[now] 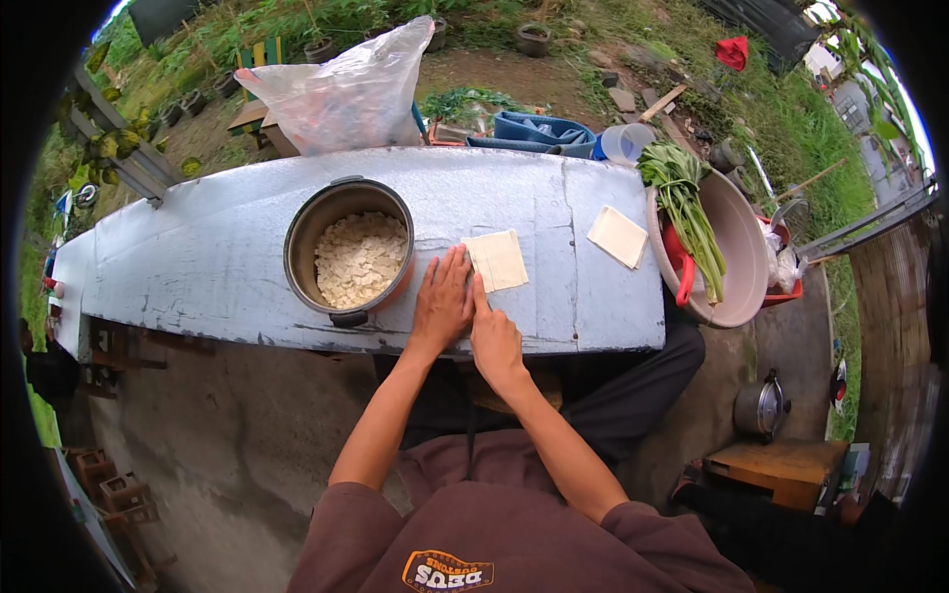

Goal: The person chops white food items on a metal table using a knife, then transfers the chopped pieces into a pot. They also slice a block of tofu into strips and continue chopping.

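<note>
The biggest thing I see is the long pale-blue board (247, 247) laid across the scene as a worktop. At its right end a wide shallow basin (743, 237) holds a bunch of long green leaves (687, 208). Beyond the far edge stands a bulging clear plastic bag (346, 94), with a folded blue cloth (539, 131) to its right.

Left of centre on the board sits a round metal pot (348, 252) filled with small pale cut pieces (360, 257).

My left hand (442, 301) lies flat and open, palm down on the board just right of the pot, holding nothing. My right hand (494, 341) rests beside it, touching it, fingers loosely curled with the forefinger stretched toward the pale square sheet (497, 260); it grips nothing.

That sheet lies flat just beyond both hands, its near left corner at my fingertips. A second square sheet (618, 236) lies well to the right, near the basin.
</note>
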{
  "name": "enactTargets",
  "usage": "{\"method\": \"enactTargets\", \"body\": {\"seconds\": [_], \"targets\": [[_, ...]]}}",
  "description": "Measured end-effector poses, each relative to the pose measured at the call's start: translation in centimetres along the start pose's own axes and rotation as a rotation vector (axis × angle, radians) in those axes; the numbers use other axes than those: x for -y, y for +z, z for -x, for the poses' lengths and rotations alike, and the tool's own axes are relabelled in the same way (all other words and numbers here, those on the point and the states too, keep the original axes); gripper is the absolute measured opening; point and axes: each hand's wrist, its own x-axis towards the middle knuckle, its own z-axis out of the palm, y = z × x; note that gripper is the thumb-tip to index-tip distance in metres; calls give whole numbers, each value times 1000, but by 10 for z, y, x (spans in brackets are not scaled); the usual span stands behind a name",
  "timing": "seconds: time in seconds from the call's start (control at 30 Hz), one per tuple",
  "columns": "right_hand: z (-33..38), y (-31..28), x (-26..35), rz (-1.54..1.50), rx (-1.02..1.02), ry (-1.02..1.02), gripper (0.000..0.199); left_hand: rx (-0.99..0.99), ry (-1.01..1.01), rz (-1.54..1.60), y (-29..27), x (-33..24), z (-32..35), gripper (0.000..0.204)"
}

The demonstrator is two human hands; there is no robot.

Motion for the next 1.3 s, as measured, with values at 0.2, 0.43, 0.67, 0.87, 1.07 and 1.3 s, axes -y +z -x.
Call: {"method": "enactTargets", "body": {"seconds": [0.2, 0.43, 0.67, 0.87, 1.07, 1.3], "targets": [[22, -3, -1, 30, 25, 1, 77, 19, 4, -16, -2, 0, 1, 42], [46, -4, -11, -16, 39, 12, 76, 4, 21, -53, -2, -1, 0, 42], [36, -30, -21, -141, -21, 33, 63, -45, -67, 57, -3, 1, 6, 39], [-11, -47, -69, -75, -132, 107, 57, -80, -106, 110, -1, 2, 7, 32], [-28, -55, -90, -67, -73, 132, 63, -73, -150, 139, -5, -2, 1, 29], [-25, -48, -87, -81, -78, 158, 63, -74, -151, 59, -5, -14, -11, 26]]}}
